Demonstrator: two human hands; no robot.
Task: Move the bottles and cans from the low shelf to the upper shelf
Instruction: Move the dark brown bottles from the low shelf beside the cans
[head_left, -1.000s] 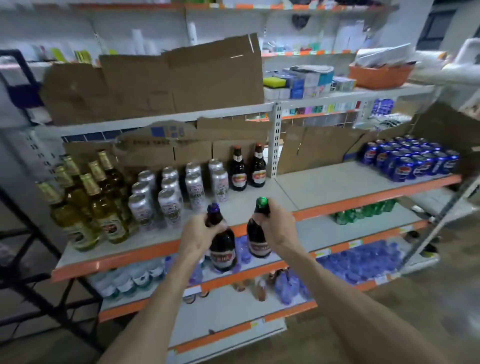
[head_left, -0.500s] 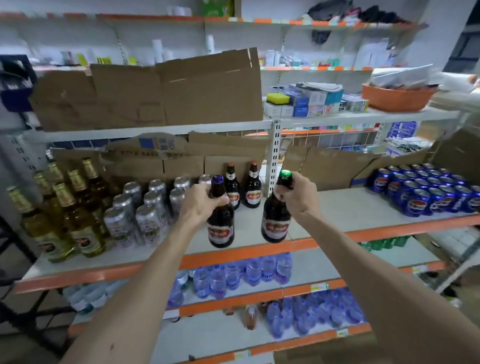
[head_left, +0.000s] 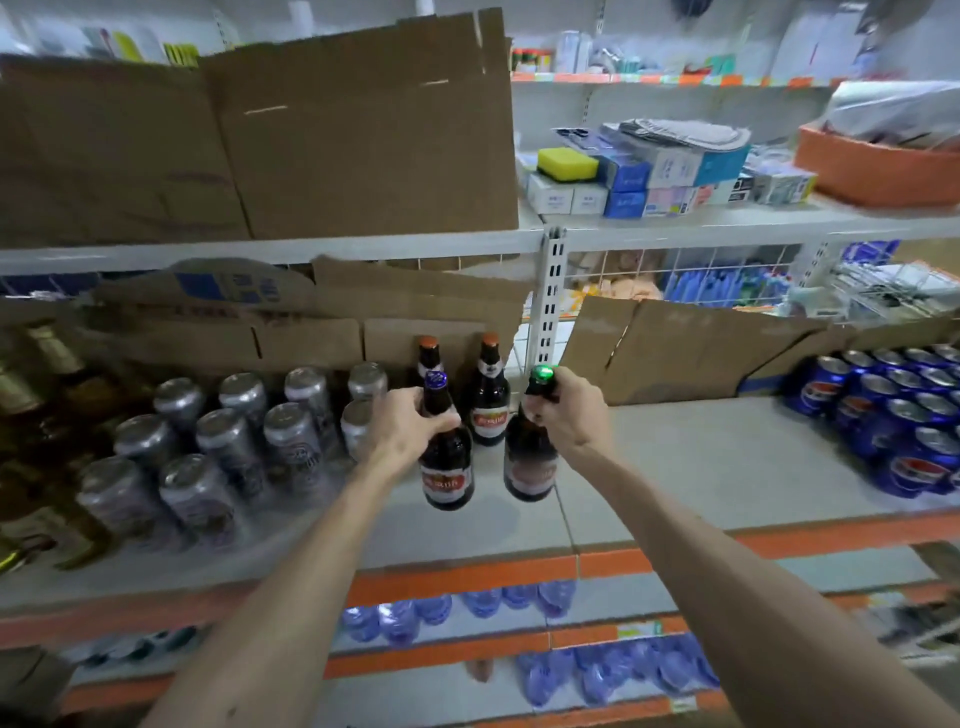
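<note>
A person's left hand (head_left: 408, 434) curls round the neck of a purple-capped bottle (head_left: 447, 470) while the right hand (head_left: 571, 415) grips the neck of a green-capped bottle (head_left: 530, 467), both dark bottles upright over the grey deck of the upper shelf (head_left: 701, 467); a second ago the pair hung in front of the lower tiers, below the orange edge, and half a second ago they were level with that edge; now they are past it, just in front of two orange-capped bottles (head_left: 488, 400) standing at the back; silver cans (head_left: 234, 441) crowd the left side, blue cans (head_left: 904, 431) the far right; whether the bases have touched down cannot be told, though a shadow beneath suggests a small gap; the lift looks nearly done, with lowering and release left; water bottles (head_left: 467, 603) sit on the tier below.
</note>
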